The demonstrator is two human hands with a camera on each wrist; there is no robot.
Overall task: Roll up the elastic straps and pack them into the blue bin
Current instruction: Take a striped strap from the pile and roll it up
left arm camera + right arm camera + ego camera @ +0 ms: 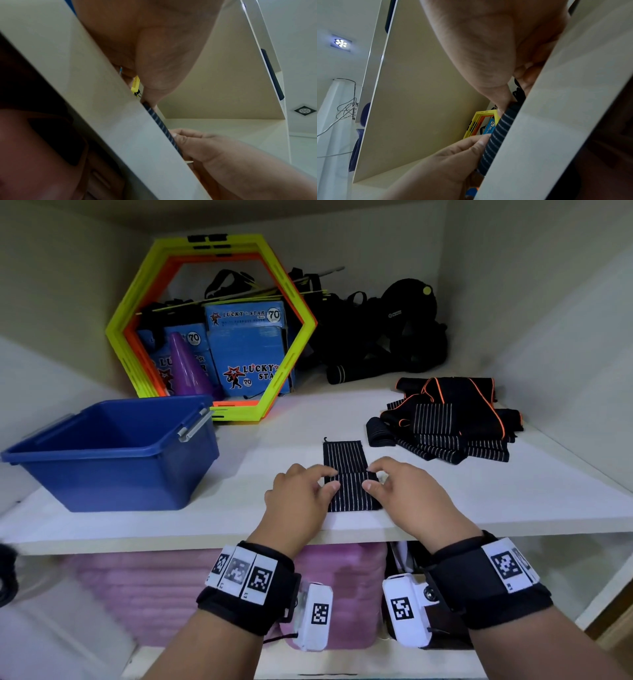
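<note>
Wristbands with printed markers sit nearest the camera, and just beyond them both hands work at the front edge of the white shelf [445,494]. Left hand [301,498] and right hand [407,491] each pinch one side of a black striped strap [349,474] that lies flat on the shelf, thumbs and fingertips curled onto a fold across its middle. Its far end stretches away from the hands, not yet taken up.

Judging by that fold, the rolling of this strap has only begun. The next move calls for both hands to turn the folded part forward together, keeping the edges level so the roll stays tight and does not spring open, since elastic likely pushes back.

Left of the strap and a little farther back stands the blue bin [113,450]; no strap shows inside it. Right of the strap, farther back, lies a pile of straps [448,422] awaiting the same treatment. Behind the bin lean hexagon frames [137,313].
</note>
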